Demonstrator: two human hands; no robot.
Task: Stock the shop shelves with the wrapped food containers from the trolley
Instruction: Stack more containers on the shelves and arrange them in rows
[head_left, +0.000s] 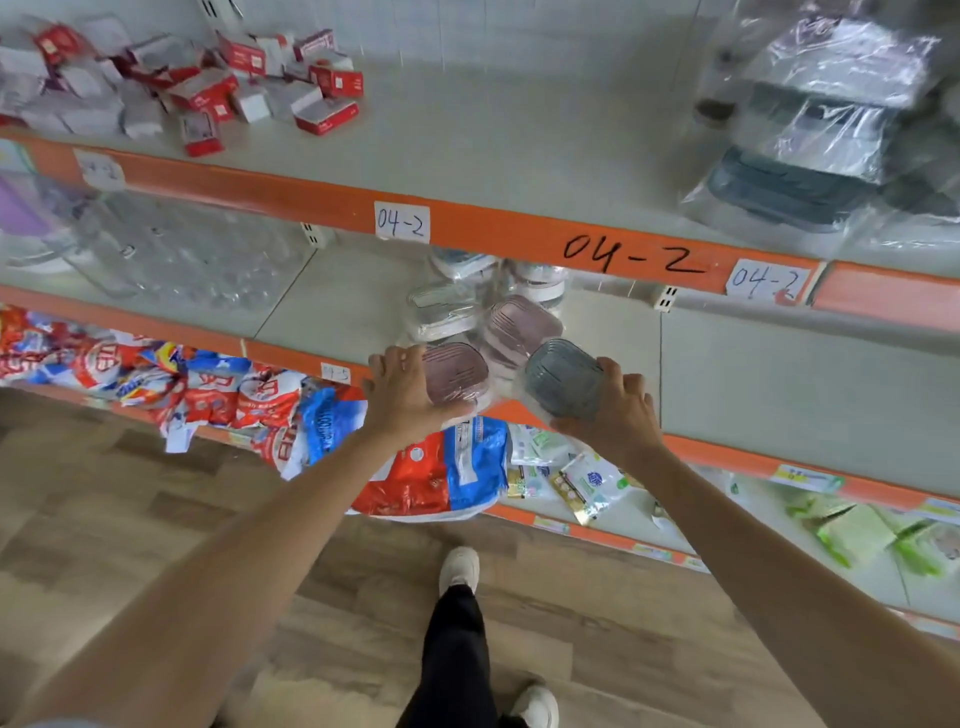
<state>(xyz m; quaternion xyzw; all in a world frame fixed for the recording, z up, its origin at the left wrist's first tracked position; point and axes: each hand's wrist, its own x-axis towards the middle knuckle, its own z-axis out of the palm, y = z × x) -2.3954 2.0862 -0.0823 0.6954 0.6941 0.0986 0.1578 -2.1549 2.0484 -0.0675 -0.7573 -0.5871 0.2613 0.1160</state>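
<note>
My left hand (400, 395) grips a pink wrapped container (457, 371) at the front edge of the middle shelf (779, 379). My right hand (618, 410) holds a grey wrapped container (563, 376), tilted, just right of the pink one. Behind them on the same shelf stand another pink container (519, 325), a white one (444, 309) and more wrapped ones (535, 278) further back under the orange shelf rail. The trolley is not in view.
The top shelf holds red and white small boxes (208, 83) at left and bagged dark containers (810, 171) at right. Clear glassware (171, 254) fills the middle shelf's left. Red and blue bags (249, 395) lie on the lower shelf. My feet stand on a wooden floor (156, 493).
</note>
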